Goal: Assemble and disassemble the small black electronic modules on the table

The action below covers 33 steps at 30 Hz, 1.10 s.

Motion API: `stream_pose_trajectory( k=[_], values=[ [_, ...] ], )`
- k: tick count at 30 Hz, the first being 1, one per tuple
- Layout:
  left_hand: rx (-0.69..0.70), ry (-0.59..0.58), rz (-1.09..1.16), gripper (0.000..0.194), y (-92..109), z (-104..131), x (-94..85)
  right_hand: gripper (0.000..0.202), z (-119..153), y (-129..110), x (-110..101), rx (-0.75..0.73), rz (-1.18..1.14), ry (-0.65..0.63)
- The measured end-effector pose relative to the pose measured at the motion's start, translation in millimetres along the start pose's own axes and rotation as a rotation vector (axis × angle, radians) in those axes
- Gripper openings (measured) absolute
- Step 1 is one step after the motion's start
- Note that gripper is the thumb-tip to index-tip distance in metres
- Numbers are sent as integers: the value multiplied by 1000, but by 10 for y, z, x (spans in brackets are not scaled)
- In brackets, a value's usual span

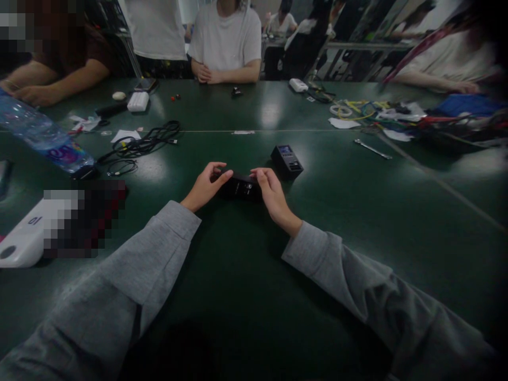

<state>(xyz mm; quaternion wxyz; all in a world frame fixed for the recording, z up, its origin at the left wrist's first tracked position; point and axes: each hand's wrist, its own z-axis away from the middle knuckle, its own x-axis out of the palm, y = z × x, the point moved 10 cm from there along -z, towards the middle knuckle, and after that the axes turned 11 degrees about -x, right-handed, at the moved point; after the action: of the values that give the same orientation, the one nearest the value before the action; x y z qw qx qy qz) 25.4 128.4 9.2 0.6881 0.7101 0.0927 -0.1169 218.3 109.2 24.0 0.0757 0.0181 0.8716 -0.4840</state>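
Observation:
Between my two hands is a small black box [243, 190] with pale print on the side facing me, close to the green tabletop. My left hand [206, 185] grips its left end, thumb on the upper edge and fingers curled behind. At the right end my right hand [273, 197] holds it likewise, thumb and fingertips at the top corner. Whether the box rests on the table or is lifted slightly I cannot tell. Just beyond my right hand stands another black box [287, 161] with a bluish picture and white print on top.
A plastic bottle [47, 135] lies tilted at the left, beside coiled black cables [146, 142]. Nearer is a white device [24, 233]. A wrench [373, 149] lies at the right, before a heap of wires [397, 114]. Several people sit or stand across the green table [357, 211].

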Motion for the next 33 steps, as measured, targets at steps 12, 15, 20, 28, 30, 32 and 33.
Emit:
stream_pose_trajectory(
  k=[12,15,20,28,30,32,33],
  values=[
    [-55,179,-158,52,12,71,-129,44,38,-321,240,-261,329,-296],
    [-21,210,-207,53,14,51,-152,42,38,-319,240,-244,360,-295],
    [84,249,-177,47,-37,-34,-196,39,33,-128,154,-81,411,-224],
    [185,353,-114,16,119,60,-292,43,26,-154,107,-135,562,-142],
    [211,327,-98,9,162,84,-259,49,24,-154,144,-147,592,-166],
    [217,290,-94,9,184,97,-214,55,17,-152,173,-165,638,-172],
    [210,268,-95,12,185,98,-188,56,12,-148,179,-170,666,-166]
  ],
)
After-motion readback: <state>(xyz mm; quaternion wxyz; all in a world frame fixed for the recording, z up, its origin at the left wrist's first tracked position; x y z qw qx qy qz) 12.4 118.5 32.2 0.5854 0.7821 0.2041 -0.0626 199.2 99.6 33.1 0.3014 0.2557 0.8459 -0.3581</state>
